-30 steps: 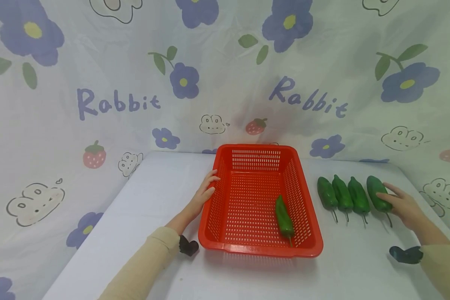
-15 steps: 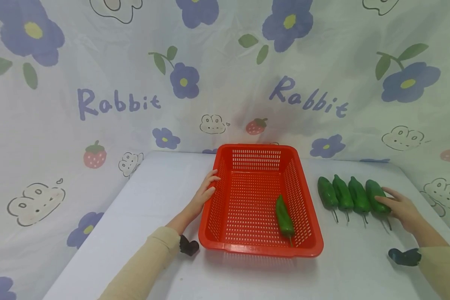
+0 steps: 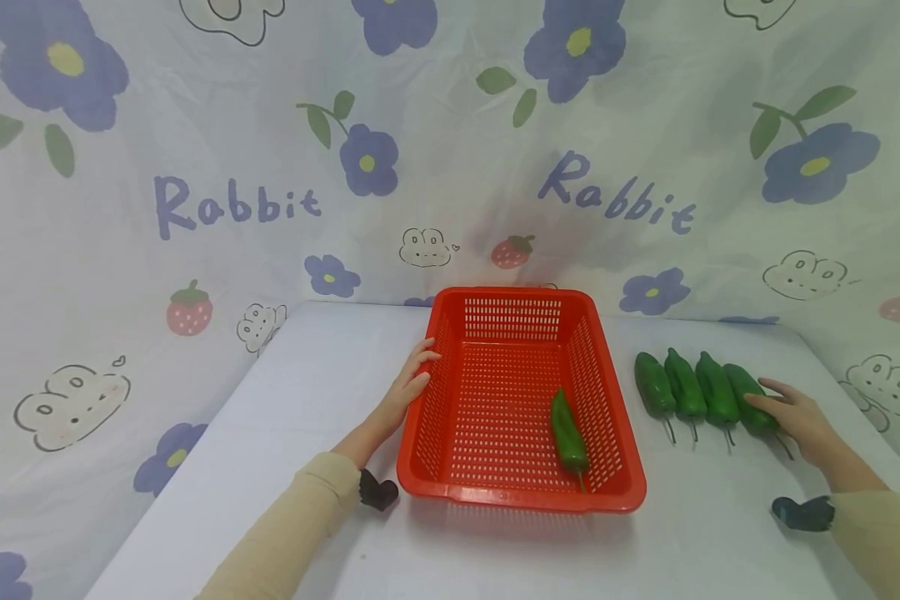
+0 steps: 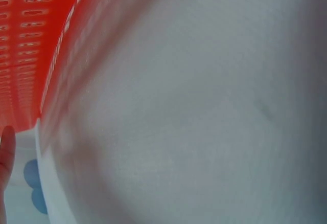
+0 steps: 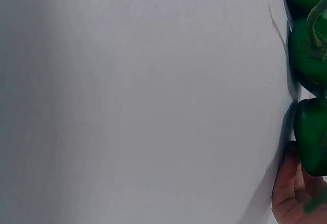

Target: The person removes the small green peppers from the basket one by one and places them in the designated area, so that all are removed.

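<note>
In the head view, my left hand [image 3: 407,386] rests on the left rim of a red plastic basket [image 3: 521,500], its fingers reaching over the edge. A single green pepper [image 3: 568,437] lies inside, near the basket's right wall. On the right, my right hand [image 3: 795,415] holds the rightmost green pepper [image 3: 740,385] of a row, thumb on its upper side, stem toward me. Three other peppers [image 3: 686,390] lie close together just left of it, stems also toward me. The right wrist view shows fingers [image 5: 288,170] against the underside of the held pepper [image 5: 311,137].
A white cloth [image 3: 330,375] covers the table. Behind it hangs a printed sheet [image 3: 435,150] with flowers and rabbits. Dark wrist-worn devices sit at the left cuff [image 3: 378,492] and right cuff [image 3: 804,513].
My right hand has moved slightly left with its pepper, bringing it up against the row and tilting its tip leftward. The left hand and basket have stayed put.
</note>
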`<state>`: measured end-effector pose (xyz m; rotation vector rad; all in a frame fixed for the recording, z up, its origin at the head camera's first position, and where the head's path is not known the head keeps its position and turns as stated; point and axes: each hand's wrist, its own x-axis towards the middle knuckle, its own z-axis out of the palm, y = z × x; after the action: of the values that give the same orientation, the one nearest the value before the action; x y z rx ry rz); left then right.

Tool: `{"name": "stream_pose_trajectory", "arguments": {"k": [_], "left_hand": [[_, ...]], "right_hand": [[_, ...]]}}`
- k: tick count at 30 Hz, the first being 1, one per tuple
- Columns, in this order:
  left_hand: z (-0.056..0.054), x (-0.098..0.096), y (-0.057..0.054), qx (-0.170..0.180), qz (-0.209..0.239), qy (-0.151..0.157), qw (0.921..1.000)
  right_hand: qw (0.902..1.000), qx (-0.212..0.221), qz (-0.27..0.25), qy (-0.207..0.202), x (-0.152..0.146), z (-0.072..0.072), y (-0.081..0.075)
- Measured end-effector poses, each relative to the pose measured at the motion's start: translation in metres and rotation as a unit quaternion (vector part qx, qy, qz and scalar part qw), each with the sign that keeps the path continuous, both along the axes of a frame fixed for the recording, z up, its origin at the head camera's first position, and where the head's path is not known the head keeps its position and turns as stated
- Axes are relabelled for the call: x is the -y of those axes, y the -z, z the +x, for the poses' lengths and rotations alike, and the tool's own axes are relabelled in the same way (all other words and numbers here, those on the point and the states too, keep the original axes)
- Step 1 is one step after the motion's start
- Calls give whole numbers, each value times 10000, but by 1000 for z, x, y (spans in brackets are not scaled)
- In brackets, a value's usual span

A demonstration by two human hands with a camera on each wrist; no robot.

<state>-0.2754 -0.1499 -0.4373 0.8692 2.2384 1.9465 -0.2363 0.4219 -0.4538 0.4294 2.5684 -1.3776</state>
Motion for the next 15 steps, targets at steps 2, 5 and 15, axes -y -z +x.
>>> {"name": "stream_pose_trajectory", "arguments": {"k": [2,5,15], "left_hand": [[0,0,0,14,-11,-6,10000],[0,0,0,49,-6,8,10000],[-1,1,1,113,31,20,9999]], "right_hand": [[10000,30,56,52,0,-1,1],[9997,103,132,156,1,-4,3],[9998,190,70,73,-1,-8,0]]}}
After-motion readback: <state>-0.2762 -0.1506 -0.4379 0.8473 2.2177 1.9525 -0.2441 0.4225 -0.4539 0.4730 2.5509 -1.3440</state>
